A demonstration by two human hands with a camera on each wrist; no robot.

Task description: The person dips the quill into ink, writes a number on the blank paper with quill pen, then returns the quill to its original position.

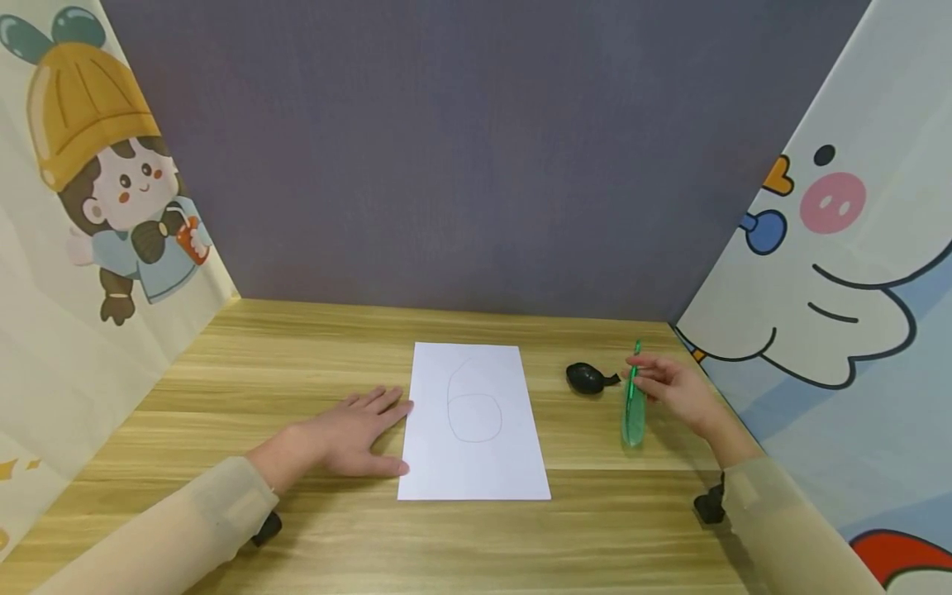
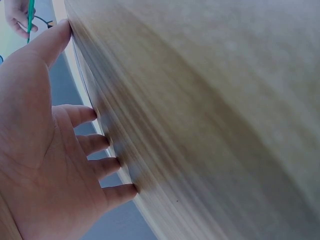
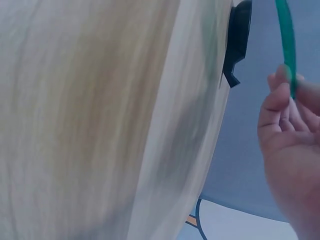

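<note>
A white sheet of paper (image 1: 513, 463) lies on the table with a pencil-thin figure 6 (image 1: 476, 419) drawn on it. My left hand (image 1: 357, 434) is spread palm down at the sheet's left edge, its forefinger and thumb tips right at that edge. Over the table's right side, my right hand (image 1: 673, 388) pinches a thin green plastic piece (image 3: 287, 37) between thumb and fingers near one end. It shows nearly edge-on, so its full outline is hidden. Below it a translucent green patch (image 1: 634, 426) falls on the wood.
Between sheet and right hand lies a black rounded thing with a narrow tip (image 1: 586, 378), shaped like a correction tape dispenser. The wood-grain table (image 1: 312, 347) ends at a grey panel (image 1: 461, 165). Cartoon-printed walls (image 1: 892, 330) stand left and right.
</note>
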